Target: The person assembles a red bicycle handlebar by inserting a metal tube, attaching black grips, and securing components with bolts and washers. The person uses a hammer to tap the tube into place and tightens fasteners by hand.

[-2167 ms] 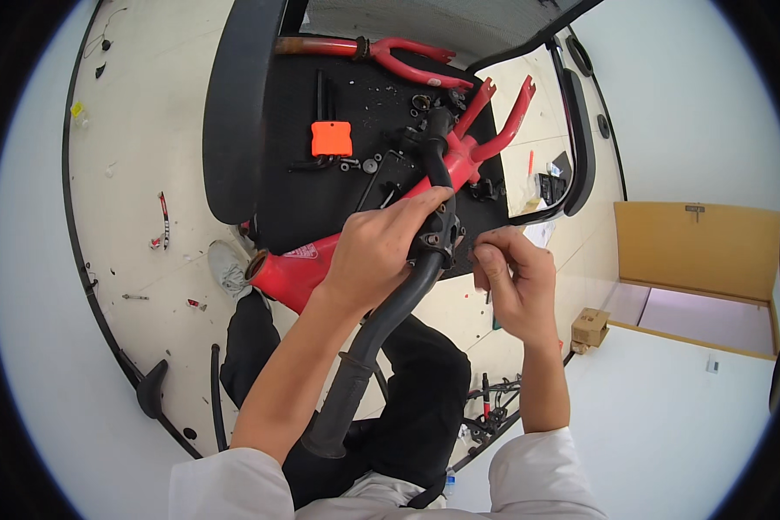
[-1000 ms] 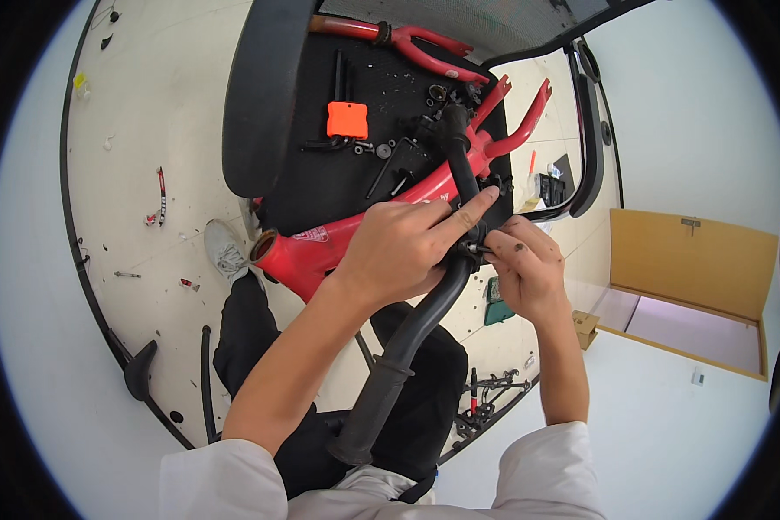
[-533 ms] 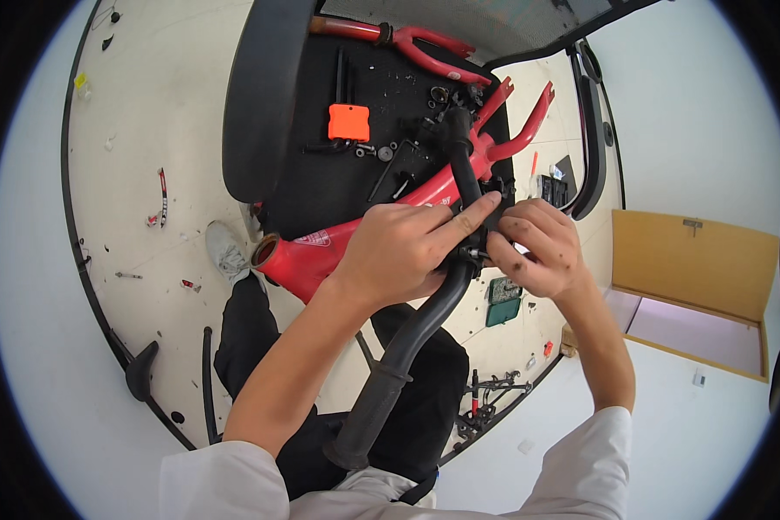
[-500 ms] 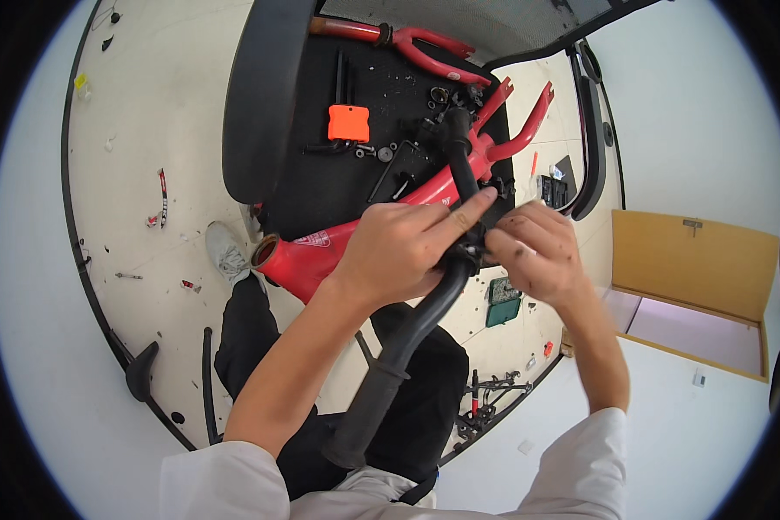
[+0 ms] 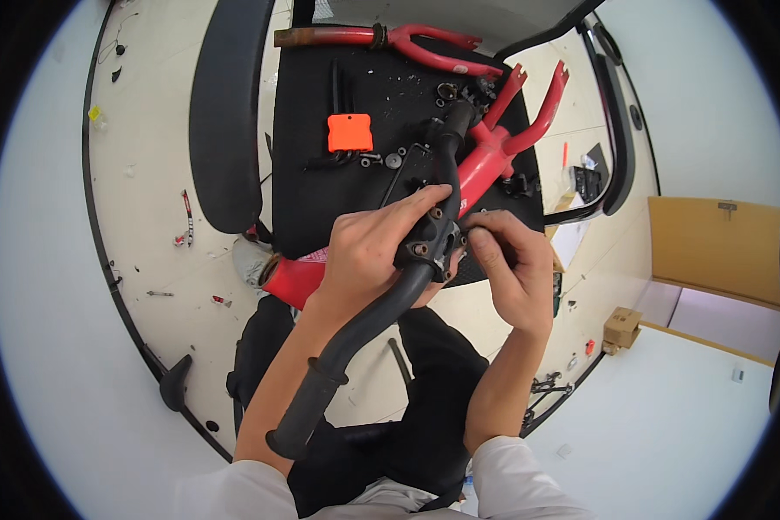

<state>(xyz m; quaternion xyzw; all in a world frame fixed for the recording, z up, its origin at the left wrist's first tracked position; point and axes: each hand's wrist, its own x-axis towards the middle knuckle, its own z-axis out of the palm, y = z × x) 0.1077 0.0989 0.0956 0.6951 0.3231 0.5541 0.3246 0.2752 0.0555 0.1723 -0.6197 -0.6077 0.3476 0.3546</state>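
Two hands (image 5: 381,256), one black handlebar (image 5: 381,303), one red bicycle frame (image 5: 485,165), one orange tag (image 5: 350,133).

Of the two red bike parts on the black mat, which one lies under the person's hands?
The red frame running diagonally beneath both hands; the red fork lies apart at the mat's far edge, untouched.

I see the handlebar (image 5: 381,312) across the tabletop's (image 5: 312,208) near edge | bike frame (image 5: 485,165) behind it toward the right edge | square tag (image 5: 350,133) mid-tabletop | fork (image 5: 407,39) along the far edge | tyre (image 5: 227,113) off the left edge
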